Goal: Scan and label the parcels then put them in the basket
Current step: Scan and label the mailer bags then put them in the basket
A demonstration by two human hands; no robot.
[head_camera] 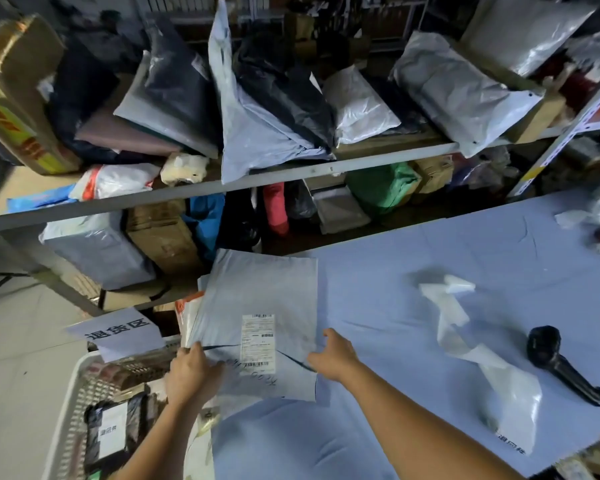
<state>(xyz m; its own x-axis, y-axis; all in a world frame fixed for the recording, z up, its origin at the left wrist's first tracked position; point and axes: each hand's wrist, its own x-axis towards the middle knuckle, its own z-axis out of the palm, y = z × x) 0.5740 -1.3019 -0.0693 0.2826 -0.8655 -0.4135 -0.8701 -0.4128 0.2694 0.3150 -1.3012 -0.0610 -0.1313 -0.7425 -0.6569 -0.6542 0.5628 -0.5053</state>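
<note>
A flat grey parcel (257,299) with a white shipping label (258,344) lies at the left edge of the blue-covered table (430,258), overhanging it. My left hand (191,372) grips its lower left corner. My right hand (333,355) touches its right edge with fingers spread. Below left stands the white basket (66,393), holding a dark parcel (111,431) with a white label. A black handheld scanner (561,362) lies on the table at the right, away from both hands.
A strip of white label backing (471,344) lies between parcel and scanner. Metal shelves (222,181) packed with bags and boxes stand behind the table. A paper sign (118,332) hangs above the basket. More parcels (187,313) lie under the grey one.
</note>
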